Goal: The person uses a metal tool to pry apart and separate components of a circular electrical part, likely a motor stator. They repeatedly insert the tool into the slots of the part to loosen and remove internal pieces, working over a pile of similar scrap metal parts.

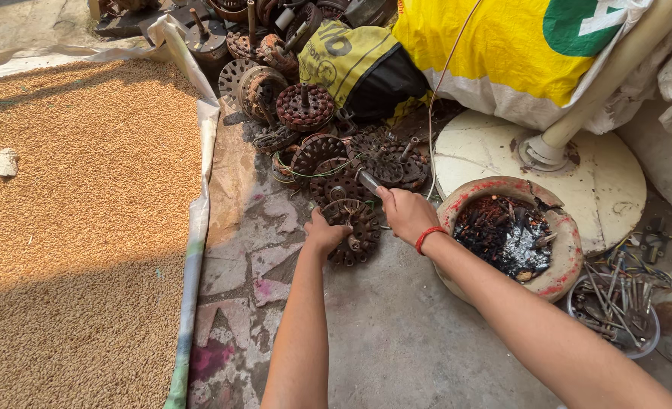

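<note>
Gripping the rim of a rusty toothed motor core on the concrete floor, the left hand steadies it while the right hand closes around a metal tool. It looks like stripping work on this core; next would need the tool's tip set against it. That tip hides among the heaped cores behind.

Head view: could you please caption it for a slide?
Left hand steadies a rusty motor stator while right hand holds a metal tool.
</note>
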